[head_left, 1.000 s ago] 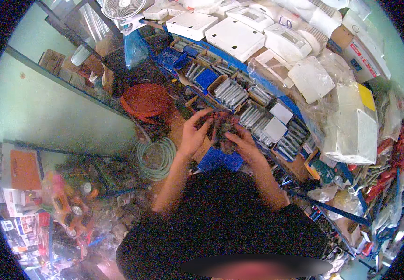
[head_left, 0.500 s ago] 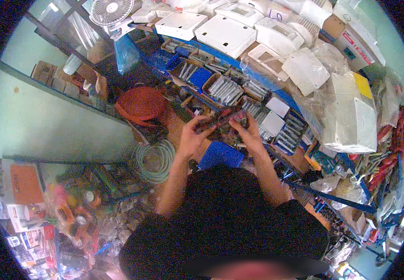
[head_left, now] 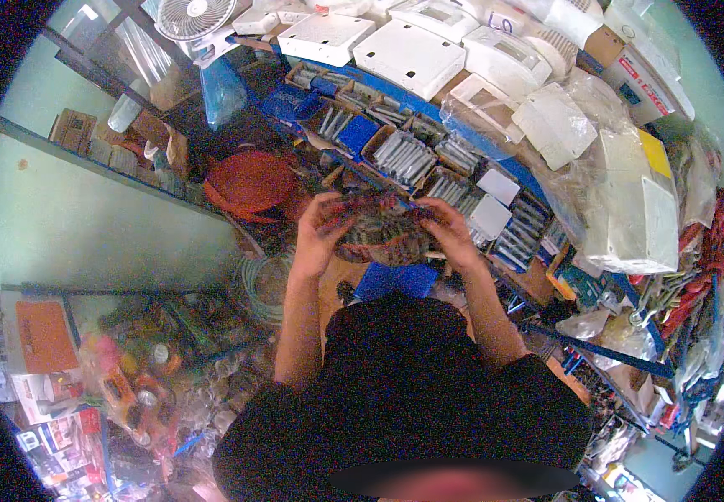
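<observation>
Between my hands is a dark, mottled, bag-like thing [head_left: 384,237] with reddish edges; I cannot make out its exact kind. My left hand [head_left: 320,233] grips its left side, fingers curled round the upper edge. On the opposite side my right hand [head_left: 450,236] has hold of it, fingers bent inward and partly hidden. The thing hangs spread between them, in front of my chest. Just below it is a blue flat-topped object [head_left: 396,282], perhaps a seat.
Boxes of grey metal rods [head_left: 404,157] fill the shelf ahead. Above them lie white plastic casings [head_left: 409,58]. A red-orange basin [head_left: 249,186] stands left of my hands, near a coiled pale hose [head_left: 263,286]. Bagged goods [head_left: 140,393] crowd the lower left.
My hands have moved apart, the left one leftward and up. The dark thing, narrow and slanted before, now spreads wider and hangs lower between them.
</observation>
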Available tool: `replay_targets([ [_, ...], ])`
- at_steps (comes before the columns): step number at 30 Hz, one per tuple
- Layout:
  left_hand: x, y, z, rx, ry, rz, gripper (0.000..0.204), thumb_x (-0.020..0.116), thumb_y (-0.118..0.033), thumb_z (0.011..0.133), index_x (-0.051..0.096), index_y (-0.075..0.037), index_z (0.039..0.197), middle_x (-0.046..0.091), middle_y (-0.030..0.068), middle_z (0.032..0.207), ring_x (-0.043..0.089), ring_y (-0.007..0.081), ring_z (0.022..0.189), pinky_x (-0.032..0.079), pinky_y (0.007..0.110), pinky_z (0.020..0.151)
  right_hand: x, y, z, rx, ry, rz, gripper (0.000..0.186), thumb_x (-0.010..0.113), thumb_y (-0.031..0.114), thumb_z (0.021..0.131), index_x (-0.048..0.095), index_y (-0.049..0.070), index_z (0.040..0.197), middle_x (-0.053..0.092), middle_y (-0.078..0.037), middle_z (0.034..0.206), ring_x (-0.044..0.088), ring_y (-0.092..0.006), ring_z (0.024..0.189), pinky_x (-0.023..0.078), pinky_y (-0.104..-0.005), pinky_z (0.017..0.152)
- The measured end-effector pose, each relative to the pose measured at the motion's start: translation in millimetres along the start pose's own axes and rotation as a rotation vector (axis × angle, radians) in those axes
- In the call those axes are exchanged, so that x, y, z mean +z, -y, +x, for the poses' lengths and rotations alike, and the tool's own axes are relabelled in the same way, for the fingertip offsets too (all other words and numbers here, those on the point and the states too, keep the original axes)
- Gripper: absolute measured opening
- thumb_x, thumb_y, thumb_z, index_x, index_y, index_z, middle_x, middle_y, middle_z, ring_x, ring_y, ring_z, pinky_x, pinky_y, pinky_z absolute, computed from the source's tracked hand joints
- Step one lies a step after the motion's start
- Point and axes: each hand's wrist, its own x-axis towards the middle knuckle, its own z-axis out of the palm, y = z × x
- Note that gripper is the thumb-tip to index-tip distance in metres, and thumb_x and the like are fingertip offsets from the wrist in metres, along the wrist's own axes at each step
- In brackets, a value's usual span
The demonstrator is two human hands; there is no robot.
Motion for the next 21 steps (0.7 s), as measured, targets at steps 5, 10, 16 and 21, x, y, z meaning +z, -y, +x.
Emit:
replay_targets([
  [5,1.9,-11.6,6.6,0.059,-0.071,-0.131,0.049,0.068,0.014,0.082,0.056,-0.006,0.126,0.065,0.0081,0.123,0.063,0.0191,0.112,0.05,0.034,0.1,15.1,-41.2,4.7,0.115,0.136,-0.522,0.048,0.057,0.033,0.101,0.053,0.007,0.141,0.058,-0.007,0.138,0.054,-0.0217,0.127,0.042,-0.0364,0.108],
  [10,12.5,-30.3,27.3,0.061,0.026,-0.03,0.044,0.072,0.004,0.085,0.059,-0.004,0.126,0.067,0.0083,0.119,0.064,0.0196,0.112,0.05,0.035,0.099,40.3,-28.6,-5.5,0.376,0.18,0.564,0.073,0.068,0.047,0.093,0.046,0.004,0.148,0.056,-0.008,0.142,0.054,-0.0253,0.129,0.042,-0.0418,0.11],
  [16,-14.0,23.1,54.7,-0.362,0.145,-0.954,0.052,0.055,-0.047,0.097,0.054,-0.013,0.136,0.058,0.0133,0.138,0.059,0.0373,0.12,0.044,0.058,0.103,51.9,-3.4,10.6,0.347,0.017,0.475,0.051,0.065,0.025,0.098,0.053,0.007,0.144,0.059,-0.008,0.14,0.054,-0.0224,0.129,0.044,-0.0384,0.109],
  [21,-11.4,137.8,-10.3,-0.551,0.187,-1.086,0.064,0.062,-0.042,0.093,0.041,-0.015,0.147,0.047,0.013,0.148,0.057,0.0398,0.122,0.043,0.066,0.101,34.0,-31.4,2.1,0.302,-0.038,0.791,0.063,0.067,0.037,0.092,0.048,0.008,0.145,0.065,-0.009,0.13,0.066,-0.0267,0.111,0.054,-0.0462,0.093],
])
